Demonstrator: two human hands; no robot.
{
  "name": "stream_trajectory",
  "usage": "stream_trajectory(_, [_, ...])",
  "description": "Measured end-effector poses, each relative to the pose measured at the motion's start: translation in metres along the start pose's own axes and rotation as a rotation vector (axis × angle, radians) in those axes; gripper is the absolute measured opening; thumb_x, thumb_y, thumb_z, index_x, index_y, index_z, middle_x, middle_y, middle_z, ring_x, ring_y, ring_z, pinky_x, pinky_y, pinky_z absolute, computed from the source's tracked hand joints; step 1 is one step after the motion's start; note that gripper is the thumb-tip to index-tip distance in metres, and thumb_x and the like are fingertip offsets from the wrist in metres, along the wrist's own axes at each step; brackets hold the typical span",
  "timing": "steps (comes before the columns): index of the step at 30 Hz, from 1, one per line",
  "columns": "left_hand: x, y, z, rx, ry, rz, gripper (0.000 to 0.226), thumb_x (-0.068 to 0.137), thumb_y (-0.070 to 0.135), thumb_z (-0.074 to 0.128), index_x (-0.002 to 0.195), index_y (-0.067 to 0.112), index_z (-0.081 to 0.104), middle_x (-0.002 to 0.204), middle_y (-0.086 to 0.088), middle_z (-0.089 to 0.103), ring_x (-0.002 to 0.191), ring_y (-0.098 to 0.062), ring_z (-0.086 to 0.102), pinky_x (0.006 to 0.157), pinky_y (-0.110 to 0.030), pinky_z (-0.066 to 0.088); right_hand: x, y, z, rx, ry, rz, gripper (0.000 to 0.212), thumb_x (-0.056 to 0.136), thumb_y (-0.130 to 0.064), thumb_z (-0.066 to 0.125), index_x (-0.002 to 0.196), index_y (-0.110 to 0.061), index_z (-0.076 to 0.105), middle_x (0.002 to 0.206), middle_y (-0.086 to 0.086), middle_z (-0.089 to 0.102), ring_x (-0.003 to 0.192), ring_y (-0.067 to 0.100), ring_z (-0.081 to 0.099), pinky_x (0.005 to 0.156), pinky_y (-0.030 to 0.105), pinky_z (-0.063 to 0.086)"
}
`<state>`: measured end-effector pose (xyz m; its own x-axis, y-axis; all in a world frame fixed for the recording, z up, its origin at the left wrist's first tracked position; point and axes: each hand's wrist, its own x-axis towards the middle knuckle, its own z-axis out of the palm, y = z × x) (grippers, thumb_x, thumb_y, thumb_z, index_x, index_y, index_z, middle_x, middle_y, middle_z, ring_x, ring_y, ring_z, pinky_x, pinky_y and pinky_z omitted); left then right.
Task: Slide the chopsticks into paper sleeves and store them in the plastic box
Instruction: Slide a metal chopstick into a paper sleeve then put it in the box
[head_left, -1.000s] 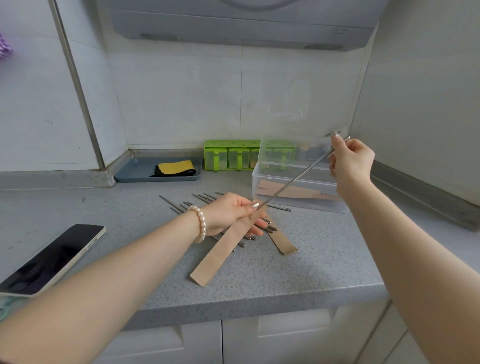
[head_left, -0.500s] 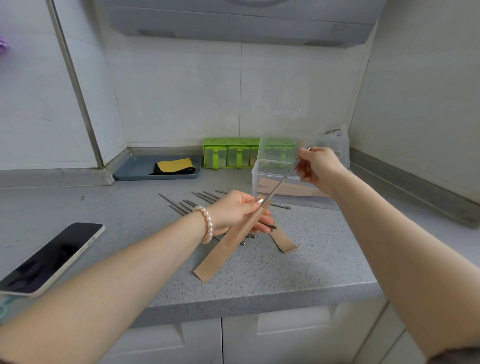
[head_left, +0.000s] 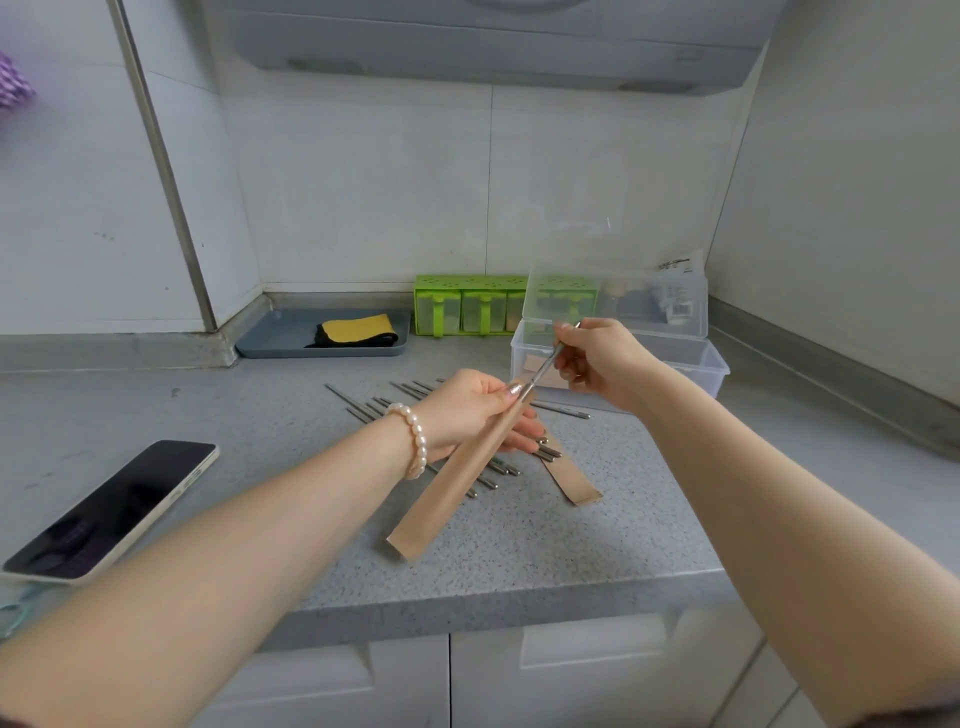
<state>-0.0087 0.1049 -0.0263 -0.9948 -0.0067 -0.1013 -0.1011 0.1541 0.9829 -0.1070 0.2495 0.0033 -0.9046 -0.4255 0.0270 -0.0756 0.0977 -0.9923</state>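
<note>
Home kitchen: range hood (head_left: 498, 47), countertop (head_left: 260, 426).

- The left hand (head_left: 470, 413) is raised above the countertop, forearm reaching in from the lower left, fingers curled round the upper end of a paper sleeve (head_left: 457, 480).
- The right hand (head_left: 597, 361) is held a little higher and just beside it, forearm coming from the lower right, fingertips pinching the top of a metal chopstick (head_left: 543, 370).
- Both wrists are bare-armed; the left wears a bead bracelet (head_left: 413, 439).
</note>
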Motion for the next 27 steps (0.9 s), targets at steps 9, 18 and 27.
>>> stream_trajectory(9, [-0.004,0.004,-0.011,-0.06,0.039,-0.004,0.024,0.098,0.016,0.043,0.091,-0.001,0.058,0.083,-0.017,0.072,0.07,-0.025,0.07,0.059,-0.028,0.058,-0.006,0.003,0.026,-0.112,-0.111,0.015,0.027,0.096,-0.026,0.052,0.074,-0.009,0.052,0.062,0.006,0.053,0.049,0.016,0.043,0.044,0.024,0.033])
stream_trajectory(18, [-0.011,0.001,-0.03,-0.029,0.122,0.006,0.024,0.098,0.016,0.042,0.092,-0.001,0.058,0.082,-0.016,0.072,0.072,-0.025,0.071,0.073,-0.036,0.057,-0.005,0.003,0.049,-0.345,-0.198,-0.002,0.035,0.096,-0.04,0.046,0.082,-0.01,0.055,0.067,0.005,0.054,0.053,0.016,0.045,0.048,0.027,0.036])
stream_trajectory(27, [-0.014,-0.005,-0.058,-0.009,0.351,-0.041,0.029,0.099,0.019,0.041,0.098,-0.003,0.059,0.075,-0.015,0.066,0.049,-0.016,0.062,0.05,-0.027,0.055,0.002,0.033,0.055,-0.905,-0.217,0.007,0.021,0.085,-0.019,0.067,0.099,-0.003,0.067,0.083,0.007,0.064,0.065,0.015,0.056,0.063,0.025,0.05])
